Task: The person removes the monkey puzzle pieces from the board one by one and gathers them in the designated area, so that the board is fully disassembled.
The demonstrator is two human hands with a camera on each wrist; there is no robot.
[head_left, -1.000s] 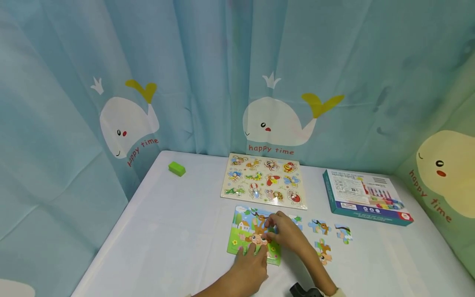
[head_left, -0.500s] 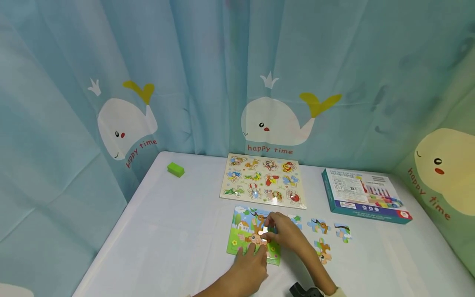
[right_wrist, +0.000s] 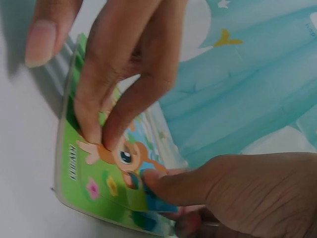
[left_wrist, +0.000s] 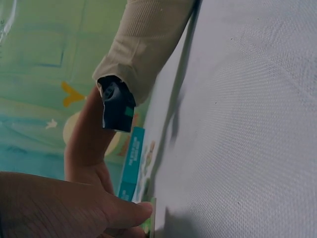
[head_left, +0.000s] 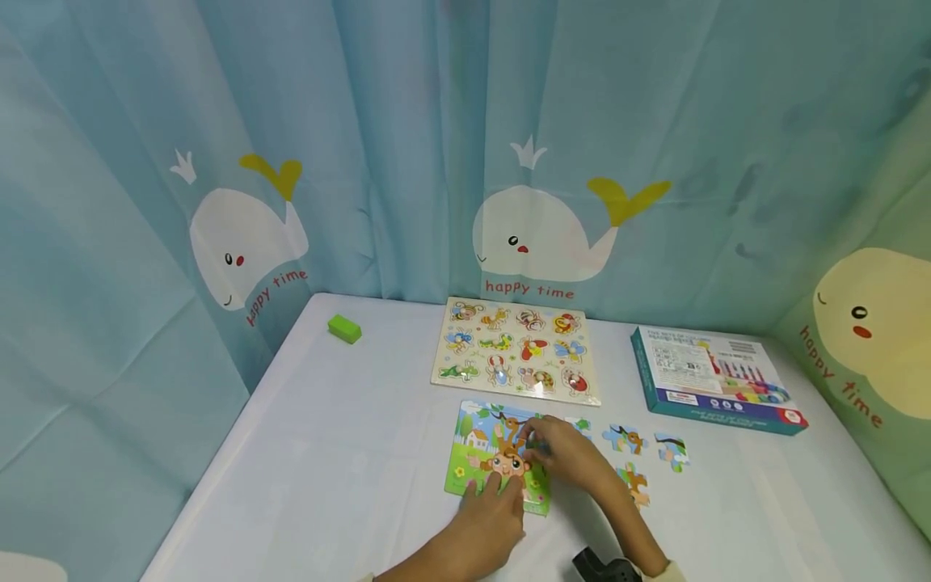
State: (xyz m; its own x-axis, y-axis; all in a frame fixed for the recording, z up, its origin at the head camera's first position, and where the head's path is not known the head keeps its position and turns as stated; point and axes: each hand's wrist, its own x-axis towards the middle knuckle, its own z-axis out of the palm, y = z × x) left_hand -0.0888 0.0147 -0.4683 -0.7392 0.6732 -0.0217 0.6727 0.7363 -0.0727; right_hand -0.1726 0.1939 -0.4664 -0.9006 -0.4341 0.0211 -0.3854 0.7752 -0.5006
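A monkey jigsaw puzzle (head_left: 460, 475) lies near the front of the table, most of its picture showing. The left hand (head_left: 483, 527) reaches over its lower edge with fingertips on the picture; in the right wrist view two of its fingers (right_wrist: 89, 119) press beside the monkey's face, while its thumb stands off the board. At the puzzle's right side, the right hand (head_left: 570, 457) pinches a blue and green puzzle piece (right_wrist: 159, 202) between thumb and fingers, close over the board. That hand hides part of the puzzle's right side.
Several loose puzzle pieces (head_left: 672, 453) lie right of the right hand, one partly behind its forearm. Behind the puzzle is an insect peg board (head_left: 445, 356). A boxed set (head_left: 727, 380) lies back right, a green block (head_left: 345, 328) back left. Curtains hang behind the white table (head_left: 313, 469).
The right hand's fingers have shifted slightly right, uncovering the monkey's face with both eyes. A pale patch seen by the fingertips half a second ago no longer shows. The left hand stays put.
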